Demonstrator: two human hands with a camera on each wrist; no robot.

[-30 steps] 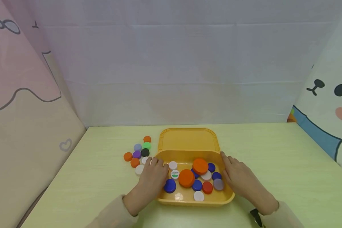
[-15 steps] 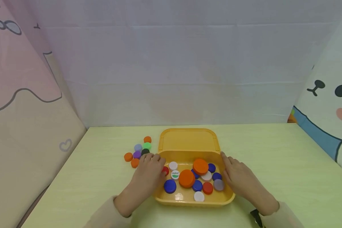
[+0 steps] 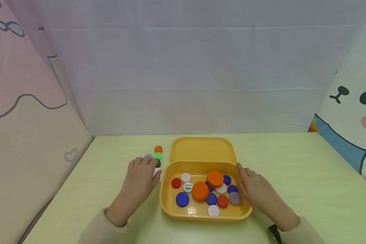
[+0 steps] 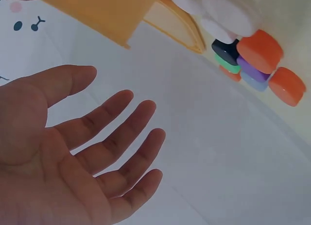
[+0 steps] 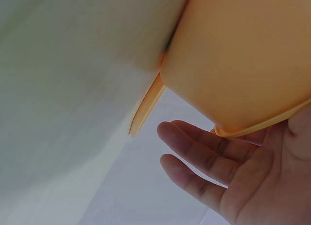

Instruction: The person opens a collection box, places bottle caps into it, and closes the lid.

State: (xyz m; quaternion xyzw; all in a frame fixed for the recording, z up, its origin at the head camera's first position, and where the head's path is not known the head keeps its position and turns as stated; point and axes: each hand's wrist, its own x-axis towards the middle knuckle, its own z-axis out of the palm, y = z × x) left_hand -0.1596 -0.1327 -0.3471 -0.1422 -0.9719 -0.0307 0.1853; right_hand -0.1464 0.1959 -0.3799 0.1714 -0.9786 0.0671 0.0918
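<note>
Left hand point(image 3: 137, 179), unclenched, hovered over stray caps point(image 3: 157, 156) just left of the box point(image 3: 205, 218) | right hand point(image 3: 255, 188), uncurled, rested against its rim | other caps point(image 3: 200, 191) lay inside | I worried: a careless left sweep could've scattered those stray caps.
</note>
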